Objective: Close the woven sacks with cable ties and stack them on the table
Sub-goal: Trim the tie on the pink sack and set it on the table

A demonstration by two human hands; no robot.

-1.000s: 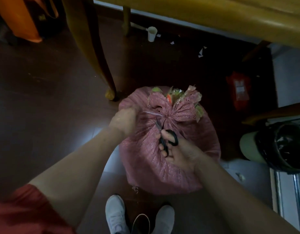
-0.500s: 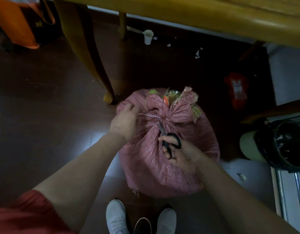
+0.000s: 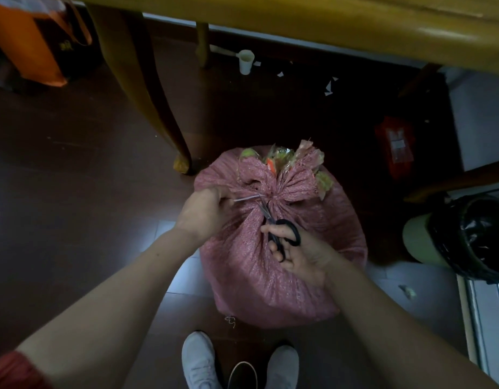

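Your left hand (image 3: 203, 211) pinches the cable tie (image 3: 247, 198) by its free tail. Your right hand (image 3: 301, 254) curls through the scissors (image 3: 282, 234), blades at the tail. The tie cinches the pink woven sack (image 3: 270, 276), which stands on the floor at frame centre below the table (image 3: 299, 21) with green and orange packets at its mouth. At right is a black-lined bin (image 3: 467, 237). Grips match the earlier frame.

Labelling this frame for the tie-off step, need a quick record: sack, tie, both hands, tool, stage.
sack: pink woven sack, neck gathered, standing on the floor beside the table
tie: cable tie round the neck, tail sticking out sideways
left: left hand pinches the tail
right: right hand holds black scissors, blades at the tail
stage: tied, tail uncut, not stacked
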